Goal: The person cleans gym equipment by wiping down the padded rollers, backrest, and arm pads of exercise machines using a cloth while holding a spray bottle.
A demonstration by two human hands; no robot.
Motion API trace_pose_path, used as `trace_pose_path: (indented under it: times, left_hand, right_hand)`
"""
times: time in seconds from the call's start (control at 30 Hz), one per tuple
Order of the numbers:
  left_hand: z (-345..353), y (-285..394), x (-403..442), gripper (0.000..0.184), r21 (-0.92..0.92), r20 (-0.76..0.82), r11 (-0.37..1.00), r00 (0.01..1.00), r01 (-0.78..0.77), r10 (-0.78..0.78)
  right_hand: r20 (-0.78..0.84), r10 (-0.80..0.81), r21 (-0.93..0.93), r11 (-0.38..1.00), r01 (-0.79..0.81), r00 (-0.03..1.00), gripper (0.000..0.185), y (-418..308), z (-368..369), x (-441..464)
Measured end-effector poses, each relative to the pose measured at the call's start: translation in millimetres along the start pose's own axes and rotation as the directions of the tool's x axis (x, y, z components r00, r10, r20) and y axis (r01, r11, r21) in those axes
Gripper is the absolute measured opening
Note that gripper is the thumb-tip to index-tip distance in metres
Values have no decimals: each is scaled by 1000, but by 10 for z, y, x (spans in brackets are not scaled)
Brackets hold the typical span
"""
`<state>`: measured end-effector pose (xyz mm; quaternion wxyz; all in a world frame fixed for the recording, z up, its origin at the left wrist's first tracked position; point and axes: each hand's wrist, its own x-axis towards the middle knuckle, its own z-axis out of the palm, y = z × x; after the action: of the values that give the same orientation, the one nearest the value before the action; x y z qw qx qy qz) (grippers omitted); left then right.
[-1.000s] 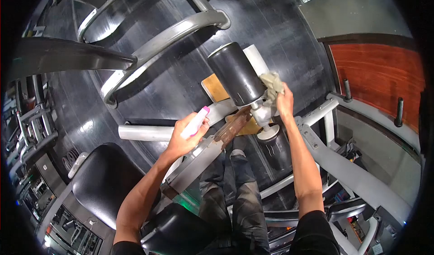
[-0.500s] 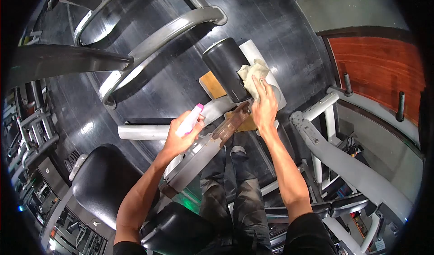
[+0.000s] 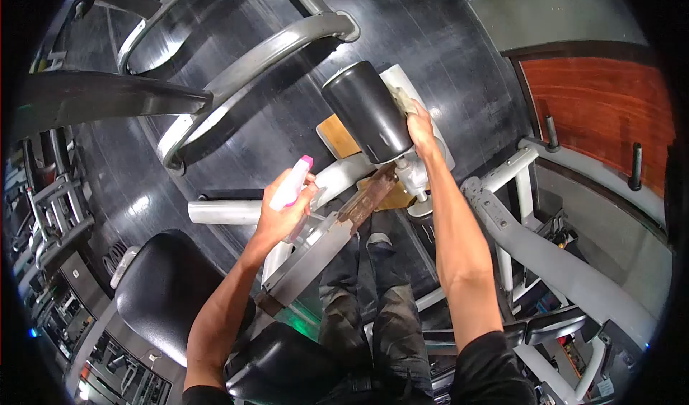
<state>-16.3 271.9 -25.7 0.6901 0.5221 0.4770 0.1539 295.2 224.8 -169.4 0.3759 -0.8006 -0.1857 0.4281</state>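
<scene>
A white spray bottle with a pink nozzle [image 3: 291, 184] is gripped in my left hand [image 3: 278, 207], held above the grey machine frame. My right hand [image 3: 422, 128] presses a pale cloth [image 3: 403, 100] against the right side of a black padded roller [image 3: 367, 110]. Most of the cloth is hidden behind the roller and my fingers. Below the roller, a metal joint [image 3: 410, 177] meets a worn brown and grey beam [image 3: 366, 197] that slants down to the left.
A black padded seat [image 3: 169, 290] stands at the lower left, with another black pad [image 3: 280, 365] near my legs. Curved grey tubing [image 3: 265, 46] crosses the upper left. A grey bar [image 3: 560, 254] runs along the right, below a reddish wood panel [image 3: 596, 118].
My right hand and the cloth have moved slightly up, from the roller's lower front round to its right side. My left hand has shifted a little left and down with the spray bottle.
</scene>
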Motion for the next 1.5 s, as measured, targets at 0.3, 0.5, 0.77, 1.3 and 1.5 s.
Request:
trace_pose_path:
  times: [0.3, 0.5, 0.77, 1.3, 1.5]
  left_hand:
    - [-37, 3, 14, 18, 41, 44, 998, 998, 46, -48]
    - [-24, -15, -1, 18, 23, 36, 1000, 999, -1, 0]
    - [-33, 58, 34, 13, -54, -51, 998, 999, -20, 18]
    - [-14, 33, 4, 18, -40, 3, 998, 999, -49, 49]
    - [-9, 55, 6, 16, -52, -1, 998, 1000, -24, 23]
  right_hand:
    - [-93, -592, -595, 678, 431, 801, 64, -585, 286, -1194]
    - [-301, -370, -185, 927, 327, 879, 53, -849, 226, -875]
    - [103, -689, -566, 553, 612, 718, 66, -1248, 765, -584]
    - [402, -481, -518, 582, 627, 779, 69, -580, -312, -1540]
    - [276, -127, -2, 991, 132, 953, 48, -901, -163, -988]
